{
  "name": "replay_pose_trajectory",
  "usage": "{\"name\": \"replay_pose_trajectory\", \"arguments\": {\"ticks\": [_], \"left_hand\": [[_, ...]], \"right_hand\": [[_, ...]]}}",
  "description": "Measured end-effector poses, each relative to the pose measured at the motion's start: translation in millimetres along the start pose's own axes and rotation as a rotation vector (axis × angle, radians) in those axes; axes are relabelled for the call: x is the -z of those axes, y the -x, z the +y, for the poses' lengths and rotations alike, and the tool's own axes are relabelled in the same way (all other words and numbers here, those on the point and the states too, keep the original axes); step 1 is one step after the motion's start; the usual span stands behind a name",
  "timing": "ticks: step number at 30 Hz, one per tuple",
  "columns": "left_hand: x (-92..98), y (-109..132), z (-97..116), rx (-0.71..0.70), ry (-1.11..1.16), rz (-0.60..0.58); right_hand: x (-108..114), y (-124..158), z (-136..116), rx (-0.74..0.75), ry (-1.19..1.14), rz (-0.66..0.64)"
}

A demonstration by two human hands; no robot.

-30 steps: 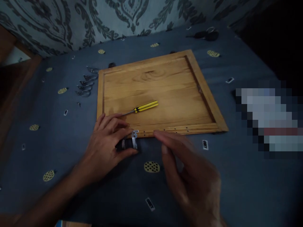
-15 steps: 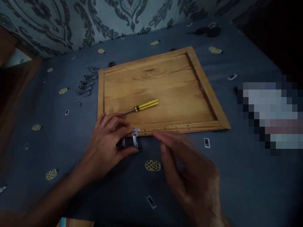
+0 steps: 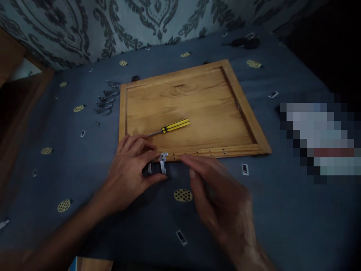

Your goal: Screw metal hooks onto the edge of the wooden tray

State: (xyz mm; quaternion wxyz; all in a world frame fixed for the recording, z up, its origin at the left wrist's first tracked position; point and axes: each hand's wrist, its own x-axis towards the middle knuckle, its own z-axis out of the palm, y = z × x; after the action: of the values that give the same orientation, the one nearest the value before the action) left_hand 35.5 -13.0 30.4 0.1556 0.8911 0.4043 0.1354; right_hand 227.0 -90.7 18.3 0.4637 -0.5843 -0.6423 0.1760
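At the near edge of a framed wooden board point(image 3: 186, 101), my left hand point(image 3: 126, 169) holds a metal hook point(image 3: 163, 163) between thumb and fingers. The hook's flat plate with small holes rests on the board's frame, and its curved part hangs over the edge. My right hand point(image 3: 222, 199) is just right of it, index fingertip at the frame edge by the drilled holes. Its thumb is a little apart from the index finger, and nothing shows between them. A yellow-handled screwdriver point(image 3: 176, 125) lies on the panel, its tip hidden behind my left fingers.
Several metal hooks point(image 3: 105, 101) lie in a row left of the board, with a tiny screw-like piece point(image 3: 97, 124) below them. Keys with a dark fob point(image 3: 245, 41) sit at the back right. A blurred-out object point(image 3: 318, 131) is at right. Patterned fabric point(image 3: 158, 22) stands behind.
The view has shifted slightly. My right hand has edged a little left along the board's edge. My left hand still holds the hook in the same place.
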Motion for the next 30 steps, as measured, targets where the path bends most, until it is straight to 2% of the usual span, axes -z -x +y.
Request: {"name": "replay_pose_trajectory", "arguments": {"ticks": [5, 20, 30], "left_hand": [[0.2, 0.9, 0.0, -0.003, -0.018, -0.004], [0.0, -0.4, -1.5, -0.021, 0.002, -0.001], [0.4, -2.1, -0.5, -0.008, 0.005, -0.004]], "right_hand": [[-4.6, -0.1, 2.3, 0.055, 0.037, -0.03], [0.0, 1.6, 0.7, 0.04, 0.009, 0.009], [4.7, 0.9, -1.8, 0.006, -0.011, -0.037]]}}
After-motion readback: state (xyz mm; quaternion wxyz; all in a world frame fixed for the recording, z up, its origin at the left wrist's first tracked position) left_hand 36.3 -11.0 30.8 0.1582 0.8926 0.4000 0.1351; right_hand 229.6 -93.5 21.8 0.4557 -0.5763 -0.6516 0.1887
